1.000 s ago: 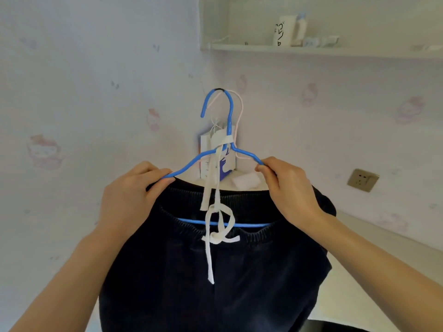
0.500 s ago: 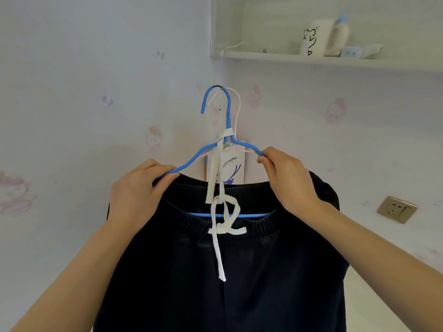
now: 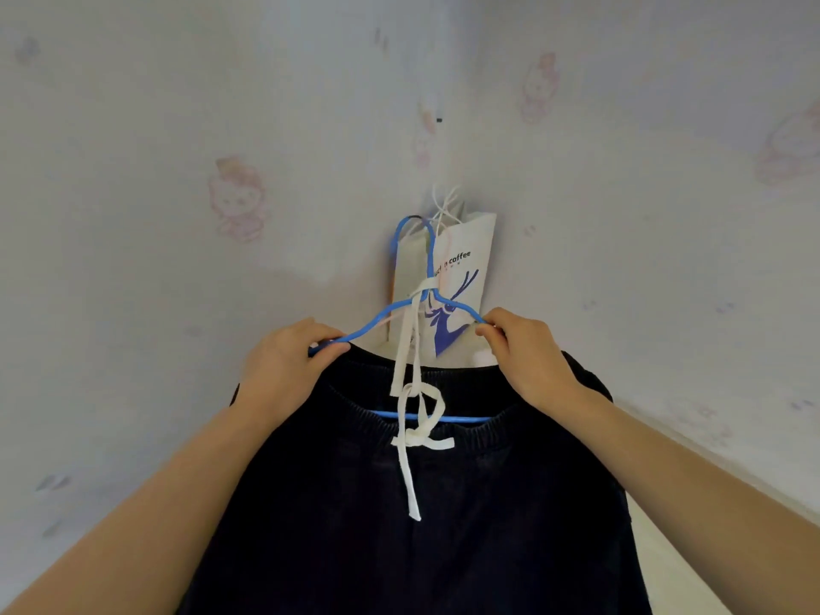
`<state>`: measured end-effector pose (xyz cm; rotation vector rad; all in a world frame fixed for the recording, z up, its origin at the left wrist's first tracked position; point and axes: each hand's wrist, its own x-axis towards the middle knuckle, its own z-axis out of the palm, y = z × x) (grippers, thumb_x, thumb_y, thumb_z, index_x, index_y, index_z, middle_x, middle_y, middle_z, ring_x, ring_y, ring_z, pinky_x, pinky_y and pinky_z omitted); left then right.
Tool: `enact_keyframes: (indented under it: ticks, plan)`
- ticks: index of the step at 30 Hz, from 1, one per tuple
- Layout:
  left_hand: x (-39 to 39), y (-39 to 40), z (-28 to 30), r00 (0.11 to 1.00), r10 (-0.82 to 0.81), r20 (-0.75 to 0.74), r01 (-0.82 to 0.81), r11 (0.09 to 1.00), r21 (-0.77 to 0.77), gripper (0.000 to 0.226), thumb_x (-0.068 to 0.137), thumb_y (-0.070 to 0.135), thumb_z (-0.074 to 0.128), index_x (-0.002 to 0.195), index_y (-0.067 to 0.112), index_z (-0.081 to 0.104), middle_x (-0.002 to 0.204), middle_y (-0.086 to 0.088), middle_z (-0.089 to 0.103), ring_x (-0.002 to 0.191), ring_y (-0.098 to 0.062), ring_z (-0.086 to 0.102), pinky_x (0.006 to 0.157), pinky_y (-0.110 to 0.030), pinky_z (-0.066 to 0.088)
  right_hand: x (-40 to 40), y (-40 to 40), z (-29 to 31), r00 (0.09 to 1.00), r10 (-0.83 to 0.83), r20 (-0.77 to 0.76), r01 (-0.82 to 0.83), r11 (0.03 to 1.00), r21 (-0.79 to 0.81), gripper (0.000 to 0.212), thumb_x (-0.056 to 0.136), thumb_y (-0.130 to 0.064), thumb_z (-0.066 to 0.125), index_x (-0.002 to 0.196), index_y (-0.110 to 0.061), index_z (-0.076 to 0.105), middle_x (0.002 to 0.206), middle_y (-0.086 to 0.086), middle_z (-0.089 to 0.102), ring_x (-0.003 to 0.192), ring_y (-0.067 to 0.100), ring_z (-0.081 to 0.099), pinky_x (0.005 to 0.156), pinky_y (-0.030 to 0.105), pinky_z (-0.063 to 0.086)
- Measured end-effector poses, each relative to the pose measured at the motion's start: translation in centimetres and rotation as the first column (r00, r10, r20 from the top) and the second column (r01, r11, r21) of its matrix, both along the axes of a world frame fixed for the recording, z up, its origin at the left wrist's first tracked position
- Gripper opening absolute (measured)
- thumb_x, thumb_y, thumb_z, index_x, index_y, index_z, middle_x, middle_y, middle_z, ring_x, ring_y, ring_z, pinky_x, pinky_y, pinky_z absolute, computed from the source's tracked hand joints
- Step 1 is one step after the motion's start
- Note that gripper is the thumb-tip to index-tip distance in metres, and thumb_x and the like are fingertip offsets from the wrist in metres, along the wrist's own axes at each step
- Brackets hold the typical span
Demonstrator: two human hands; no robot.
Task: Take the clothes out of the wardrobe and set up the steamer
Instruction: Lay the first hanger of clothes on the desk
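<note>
Patterned wall (image 3: 133, 126), both grips pinching level blue hanger (image 3: 432, 417), hook up, dark trousers (image 3: 399, 548)

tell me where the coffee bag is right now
In the head view, the coffee bag hangs in the wall corner, centre frame, behind the blue hanger.

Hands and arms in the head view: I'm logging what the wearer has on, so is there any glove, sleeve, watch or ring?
None shows. The left hand and right hand are bare, without gloves, rings or a watch, and both forearms are uncovered to the frame's edge, with no sleeve in view.
</note>
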<state>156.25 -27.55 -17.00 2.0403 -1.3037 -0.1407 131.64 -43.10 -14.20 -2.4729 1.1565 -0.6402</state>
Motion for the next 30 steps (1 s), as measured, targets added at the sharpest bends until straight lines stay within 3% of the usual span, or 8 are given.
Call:
enact_keyframes:
  ticks: [5, 8, 11, 17, 21, 26, 30]
  plan:
    - [1.7, -3.9, -8.2, 0.997, -0.014, -0.07, 0.023, 0.991, 0.132, 0.014, 0.089, 0.033, 0.063, 0.096, 0.027, 0.074, 0.086, 0.008, 0.068, 0.08, -0.013, 0.061, 0.078, -0.037, 0.051, 2.0, -4.2, -8.2, 0.994, 0.034, -0.104, -0.022, 0.993, 0.117, 0.019, 0.1, -0.027, 0.046, 0.084, -0.019, 0.052, 0.06, -0.005, 0.046, 0.06, 0.022, 0.046, 0.057, 0.036, 0.04]
    - [2.9, -5.6, -12.2, 0.993, -0.008, -0.117, 0.028, 0.985, 0.17, 0.011, 0.09, 0.028, 0.064, 0.092, 0.023, 0.074, 0.077, 0.008, 0.066, 0.074, -0.016, 0.061, 0.074, -0.038, 0.051, 3.5, -6.3, -11.9, 0.989, 0.045, -0.143, -0.022, 0.987, 0.162, 0.021, 0.1, -0.028, 0.046, 0.09, -0.014, 0.058, 0.068, 0.002, 0.056, 0.065, 0.025, 0.052, 0.061, 0.038, 0.045]
    - [3.7, -6.7, -15.3, 0.992, 0.008, -0.124, 0.021, 0.972, 0.233, 0.012, 0.091, 0.03, 0.062, 0.094, 0.027, 0.073, 0.074, 0.012, 0.063, 0.075, -0.016, 0.062, 0.073, -0.037, 0.051, 4.9, -7.7, -15.3, 0.978, 0.036, -0.204, 0.007, 0.978, 0.206, 0.024, 0.1, -0.029, 0.045, 0.095, -0.011, 0.06, 0.078, 0.009, 0.062, 0.072, 0.029, 0.055, 0.064, 0.04, 0.049]
    - [4.2, -7.6, -20.1, 0.989, 0.017, -0.145, 0.029, 0.95, 0.311, 0.01, 0.091, 0.03, 0.058, 0.091, 0.037, 0.066, 0.08, 0.012, 0.063, 0.077, -0.013, 0.059, 0.068, -0.03, 0.047, 6.5, -9.1, -21.2, 0.943, 0.056, -0.328, 0.023, 0.972, 0.232, 0.028, 0.102, -0.027, 0.042, 0.097, -0.005, 0.057, 0.085, 0.014, 0.064, 0.07, 0.027, 0.051, 0.063, 0.035, 0.041]
    - [4.6, -7.4, -22.0, 0.99, 0.053, -0.129, -0.006, 0.94, 0.342, 0.012, 0.091, 0.03, 0.058, 0.095, 0.032, 0.068, 0.084, 0.013, 0.065, 0.078, -0.009, 0.059, 0.073, -0.033, 0.051, 6.7, -9.6, -23.0, 0.919, 0.063, -0.388, 0.035, 0.97, 0.239, 0.029, 0.1, -0.03, 0.045, 0.101, -0.007, 0.061, 0.095, 0.013, 0.066, 0.086, 0.031, 0.059, 0.066, 0.034, 0.041]
    - [4.5, -7.0, -23.2, 0.996, 0.069, -0.06, -0.044, 0.936, 0.348, 0.012, 0.091, 0.025, 0.059, 0.096, 0.024, 0.069, 0.087, 0.006, 0.067, 0.079, -0.017, 0.061, 0.074, -0.039, 0.052, 4.8, -9.7, -23.2, 0.935, 0.06, -0.348, 0.025, 0.972, 0.234, 0.024, 0.098, -0.029, 0.046, 0.108, -0.012, 0.06, 0.106, 0.008, 0.065, 0.099, 0.029, 0.055, 0.079, 0.038, 0.045]
    - [4.1, -6.7, -23.2, 0.994, 0.108, -0.027, -0.092, 0.935, 0.342, 0.012, 0.091, 0.024, 0.058, 0.096, 0.021, 0.069, 0.089, 0.003, 0.067, 0.082, -0.02, 0.059, 0.073, -0.038, 0.051, 1.0, -8.5, -23.3, 0.884, 0.046, -0.466, 0.005, 0.994, 0.107, 0.035, 0.099, -0.031, 0.042, 0.13, -0.017, 0.049, 0.123, 0.003, 0.058, 0.113, 0.026, 0.051, 0.091, 0.037, 0.043]
